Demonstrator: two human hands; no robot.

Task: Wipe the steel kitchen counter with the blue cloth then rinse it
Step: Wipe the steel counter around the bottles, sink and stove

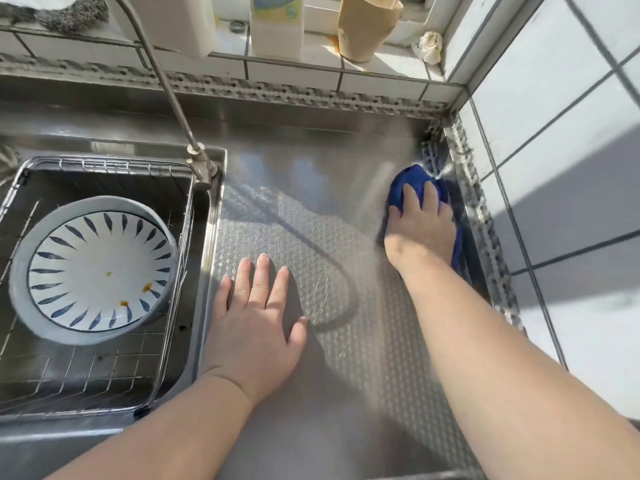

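Blue cloth (412, 183) is being pressed onto the steel table (346, 341) by the right hand (420, 225), fingers flat, while the spread left hand (256, 317) is bracing the person.

The right hand (420, 221) presses a bunched blue cloth (410, 183) onto the steel desk (346, 209) near its far right corner. The left hand (258, 313) lies flat, fingers spread, beside the sink (207, 244), where a patterned bowl (93, 270) sits in a wire rack (104, 164).

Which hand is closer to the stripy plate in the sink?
The left hand. It lies flat on the counter just right of the plate; the right hand presses the blue cloth near the far wall.
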